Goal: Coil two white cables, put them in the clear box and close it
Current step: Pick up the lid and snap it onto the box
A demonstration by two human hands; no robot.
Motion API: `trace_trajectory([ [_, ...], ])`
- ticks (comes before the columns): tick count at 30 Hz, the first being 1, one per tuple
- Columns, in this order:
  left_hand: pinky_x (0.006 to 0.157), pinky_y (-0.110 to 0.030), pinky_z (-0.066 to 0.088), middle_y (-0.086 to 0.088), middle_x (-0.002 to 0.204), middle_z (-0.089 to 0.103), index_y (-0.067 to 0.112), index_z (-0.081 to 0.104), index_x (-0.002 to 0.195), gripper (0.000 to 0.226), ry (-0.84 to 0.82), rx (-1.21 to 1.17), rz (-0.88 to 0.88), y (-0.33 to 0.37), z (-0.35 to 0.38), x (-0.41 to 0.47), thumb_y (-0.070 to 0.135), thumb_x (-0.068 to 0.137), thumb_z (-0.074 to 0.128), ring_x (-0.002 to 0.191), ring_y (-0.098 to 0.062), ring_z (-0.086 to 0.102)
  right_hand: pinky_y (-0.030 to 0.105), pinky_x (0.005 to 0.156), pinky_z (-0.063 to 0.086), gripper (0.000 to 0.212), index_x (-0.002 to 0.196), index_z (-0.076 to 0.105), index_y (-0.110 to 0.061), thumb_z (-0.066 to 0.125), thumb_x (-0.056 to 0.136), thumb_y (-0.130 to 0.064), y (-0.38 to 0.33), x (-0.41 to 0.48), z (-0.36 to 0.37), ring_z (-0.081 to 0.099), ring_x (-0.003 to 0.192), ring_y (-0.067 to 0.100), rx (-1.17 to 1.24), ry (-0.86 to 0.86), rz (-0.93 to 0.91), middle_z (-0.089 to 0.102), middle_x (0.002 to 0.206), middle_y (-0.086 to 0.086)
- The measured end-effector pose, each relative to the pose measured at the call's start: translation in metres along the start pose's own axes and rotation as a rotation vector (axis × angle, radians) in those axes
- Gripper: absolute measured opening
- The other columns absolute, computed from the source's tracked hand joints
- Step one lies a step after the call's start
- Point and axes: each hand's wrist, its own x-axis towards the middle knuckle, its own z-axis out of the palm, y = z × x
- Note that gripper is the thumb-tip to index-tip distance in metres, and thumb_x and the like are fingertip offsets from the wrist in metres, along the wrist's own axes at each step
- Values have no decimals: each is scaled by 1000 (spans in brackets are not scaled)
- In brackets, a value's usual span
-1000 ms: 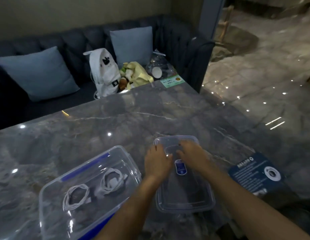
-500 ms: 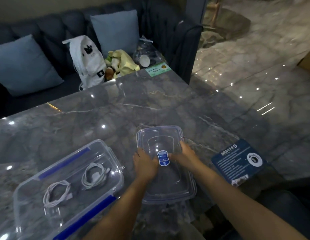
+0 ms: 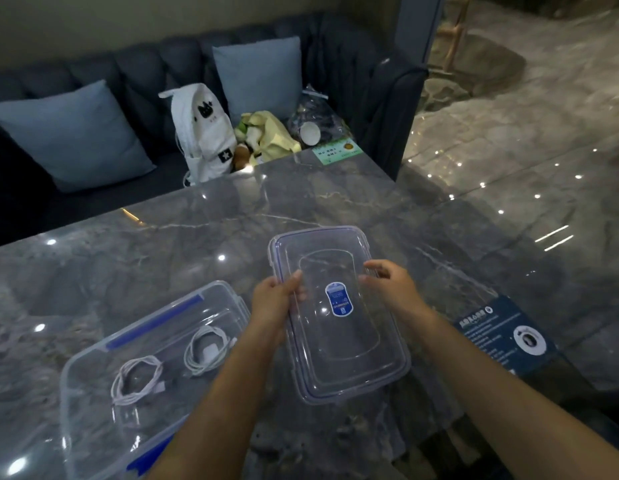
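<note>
While left hand (image 3: 273, 303) grips lid (image 3: 349, 362), right hand (image 3: 394, 289) contact unclear, box (image 3: 66, 386) cropped.
</note>
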Motion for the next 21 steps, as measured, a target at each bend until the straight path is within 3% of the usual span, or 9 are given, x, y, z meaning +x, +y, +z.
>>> trace_trajectory([
  [2, 44, -19, 48, 4, 45, 61, 10, 61, 70, 16, 3, -87, 32, 15, -10, 1, 15, 85, 64, 41, -7, 56, 26, 76, 45, 32, 111, 58, -10, 66, 81, -10, -16, 3, 3, 56, 95, 18, -23, -18, -62, 60, 106, 9],
  [4, 42, -17, 48, 4, 44, 62, 9, 60, 73, 13, 1, -188, 61, 29, -24, 2, 12, 86, 62, 39, -5, 57, 27, 79, 43, 28, 108, 58, -11, 65, 81, -11, -31, 5, 9, 56, 96, 17, -51, -34, -111, 61, 101, 4],
  [8, 41, -15, 48, 3, 46, 63, 8, 58, 79, 10, 45, -436, 103, 51, -56, 0, 11, 89, 58, 40, -5, 58, 7, 60, 42, 17, 98, 57, -20, 65, 83, -18, -56, 8, 29, 56, 77, 6, -59, -15, -191, 59, 83, -11],
  [10, 45, -17, 51, 3, 48, 63, 9, 57, 79, 11, 81, -527, 131, 57, -72, -5, 11, 89, 57, 43, -7, 60, 0, 54, 41, 21, 103, 61, -13, 65, 84, -20, -65, 8, 43, 55, 76, 7, -72, -8, -227, 61, 87, -4],
  [13, 54, -24, 52, 3, 50, 61, 11, 56, 75, 17, 79, -617, 164, 59, -99, -15, 14, 92, 53, 47, -8, 59, 17, 67, 47, 31, 109, 59, 0, 65, 83, -17, -78, 6, 67, 57, 83, 15, -46, -50, -244, 63, 95, 6],
  [17, 67, -28, 52, -2, 56, 61, 9, 55, 76, 22, 37, -770, 187, 48, -132, -33, 13, 95, 44, 56, -13, 59, 40, 88, 49, 54, 123, 43, -2, 70, 79, -20, -87, -1, 103, 59, 97, 26, 153, -56, -138, 57, 114, 11],
  [19, 63, -28, 56, 0, 55, 65, 9, 55, 77, 22, 31, -764, 190, 40, -142, -46, 10, 95, 43, 54, -10, 63, 41, 78, 57, 47, 118, 49, -2, 70, 79, -17, -88, -8, 123, 66, 86, 24, 300, -128, -83, 62, 108, 17],
  [21, 57, -25, 57, -1, 58, 68, 9, 57, 78, 16, 32, -703, 210, 34, -153, -61, 11, 90, 48, 55, -10, 66, 27, 56, 58, 35, 110, 55, -2, 69, 80, -13, -86, -14, 139, 67, 62, 10, 370, -162, -70, 66, 93, 15],
])
